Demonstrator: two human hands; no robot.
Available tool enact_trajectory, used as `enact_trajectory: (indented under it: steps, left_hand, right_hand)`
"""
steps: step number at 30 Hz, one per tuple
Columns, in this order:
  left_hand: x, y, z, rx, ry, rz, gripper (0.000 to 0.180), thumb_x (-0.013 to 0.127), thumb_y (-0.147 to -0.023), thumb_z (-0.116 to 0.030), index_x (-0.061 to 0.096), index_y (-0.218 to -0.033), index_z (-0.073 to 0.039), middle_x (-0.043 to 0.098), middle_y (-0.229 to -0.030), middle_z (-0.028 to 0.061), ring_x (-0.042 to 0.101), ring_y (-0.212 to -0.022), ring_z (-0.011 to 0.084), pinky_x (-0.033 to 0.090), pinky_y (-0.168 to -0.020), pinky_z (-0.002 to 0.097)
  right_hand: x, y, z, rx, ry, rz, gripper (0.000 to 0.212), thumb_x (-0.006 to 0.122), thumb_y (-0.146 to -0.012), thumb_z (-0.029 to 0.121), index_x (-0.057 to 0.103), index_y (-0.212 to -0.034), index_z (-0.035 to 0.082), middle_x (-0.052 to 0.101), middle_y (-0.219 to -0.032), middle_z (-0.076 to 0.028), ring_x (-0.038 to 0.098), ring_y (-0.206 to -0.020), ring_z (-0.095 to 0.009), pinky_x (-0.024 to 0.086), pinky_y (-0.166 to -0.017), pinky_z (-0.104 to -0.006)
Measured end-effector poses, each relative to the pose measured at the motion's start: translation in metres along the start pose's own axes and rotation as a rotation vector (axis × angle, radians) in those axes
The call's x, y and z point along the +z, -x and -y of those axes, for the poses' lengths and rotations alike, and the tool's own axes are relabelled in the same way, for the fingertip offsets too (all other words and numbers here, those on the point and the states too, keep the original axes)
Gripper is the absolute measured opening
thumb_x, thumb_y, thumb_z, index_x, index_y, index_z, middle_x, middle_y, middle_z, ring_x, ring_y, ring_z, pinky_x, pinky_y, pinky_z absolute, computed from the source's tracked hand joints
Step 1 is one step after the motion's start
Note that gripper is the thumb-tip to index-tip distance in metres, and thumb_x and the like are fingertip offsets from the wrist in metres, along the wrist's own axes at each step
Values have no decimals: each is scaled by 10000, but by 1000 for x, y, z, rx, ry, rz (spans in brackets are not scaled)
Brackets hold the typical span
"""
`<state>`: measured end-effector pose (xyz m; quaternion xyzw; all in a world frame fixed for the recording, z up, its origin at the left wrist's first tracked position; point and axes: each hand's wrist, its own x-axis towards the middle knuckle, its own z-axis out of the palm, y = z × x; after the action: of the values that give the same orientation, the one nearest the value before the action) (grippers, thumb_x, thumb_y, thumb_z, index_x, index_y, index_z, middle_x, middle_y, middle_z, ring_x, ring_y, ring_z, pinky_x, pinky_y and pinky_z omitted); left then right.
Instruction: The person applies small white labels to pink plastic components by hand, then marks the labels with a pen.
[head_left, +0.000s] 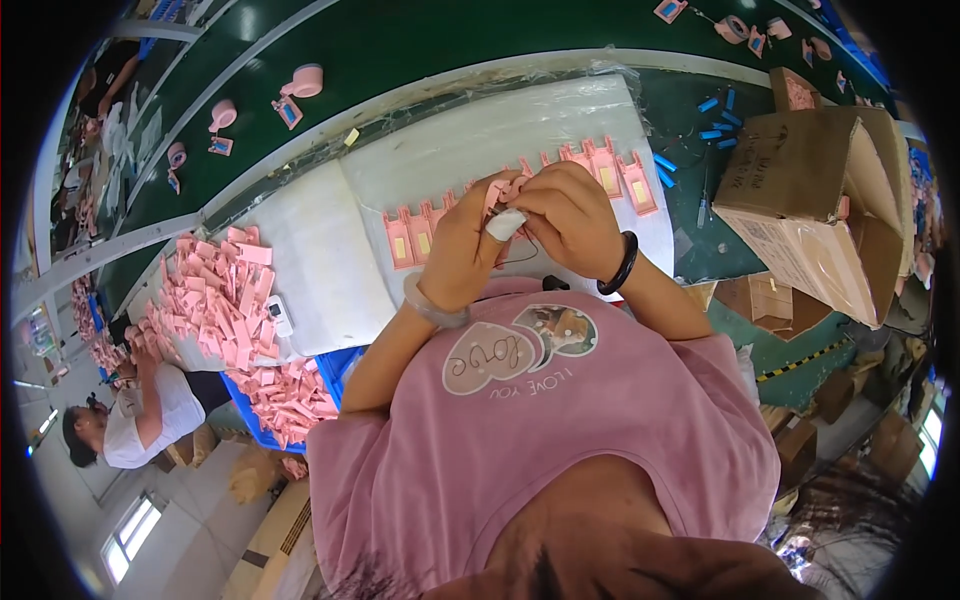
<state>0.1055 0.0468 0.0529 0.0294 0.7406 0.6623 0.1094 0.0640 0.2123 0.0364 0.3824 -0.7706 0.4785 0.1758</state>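
Close in front of my chest, both hands meet around a small pink plastic part (497,195). My left hand (460,250) is closed on it, with a white wrapping on the thumb. The fingers of my right hand (578,218) pinch at the same part from the other side, hiding much of it. A thin dark wire (533,256) curves out below the hands. Just beyond them, a row of flat pink plastic housings (403,240) with pale yellow rectangles lies on a white sheet (350,290); my hands cover the row's middle.
Loose pink parts (215,300) are heaped at left, above a filled blue bin (255,428). Small blue cylinders (665,170), a screwdriver (703,208) and an open cardboard box (785,170) stand right. Pink assemblies ride a green conveyor (430,35) beyond. A co-worker (150,410) works far left.
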Motion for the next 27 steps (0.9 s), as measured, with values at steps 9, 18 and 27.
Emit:
enact_trajectory:
  steps: [9, 18, 27]
  left_hand:
    - [5, -4, -6, -65, 128, 23, 330, 568, -925, -196, 533, -1198, -14, 555, -705, 10, 453, -517, 60, 385, -468, 217]
    - [5, 9, -4, -40, 170, 65, 374, 586, -911, -193, 506, -1231, -18, 573, -739, 16, 476, -537, 61, 395, -473, 212]
    - [9, 22, -12, -71, 106, 32, 310, 574, -917, -208, 555, -1152, -7, 539, -653, 25, 479, -518, 62, 397, -458, 231]
  right_hand:
    - [1, 7, -9, 17, -74, -45, 267, 700, -656, -1, 615, -903, 56, 596, -870, -75, 577, -784, -275, 476, -698, -368]
    - [-6, 12, -3, -24, -168, 12, 275, 686, -660, -37, 602, -911, 36, 583, -860, -95, 576, -783, -285, 471, -707, -371]
    - [1, 23, 19, 19, -84, -26, 279, 655, -658, -73, 576, -912, 10, 575, -857, -118, 572, -765, -297, 472, -668, -382]
